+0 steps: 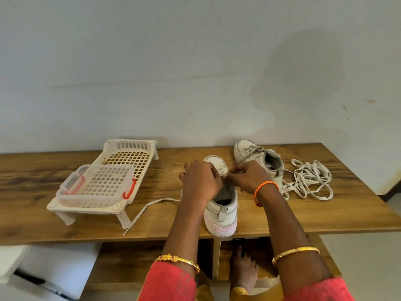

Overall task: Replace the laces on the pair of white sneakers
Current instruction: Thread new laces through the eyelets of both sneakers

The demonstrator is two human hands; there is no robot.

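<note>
From the head view we see 2 white sneakers on the wooden table [325, 213]. The near sneaker [223, 211] stands heel toward us; our left hand [200, 181] and right hand [247, 178] both pinch its lace [149, 206] over the eyelets. The far sneaker [260, 159] lies beside a loose lace pile [310, 181]. A plastic rack [121, 168] sits left

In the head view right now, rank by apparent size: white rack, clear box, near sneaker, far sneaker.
1. white rack
2. clear box
3. near sneaker
4. far sneaker

The sneakers are a pair; the near one probably looks bigger only because it is closer to the camera.
</note>
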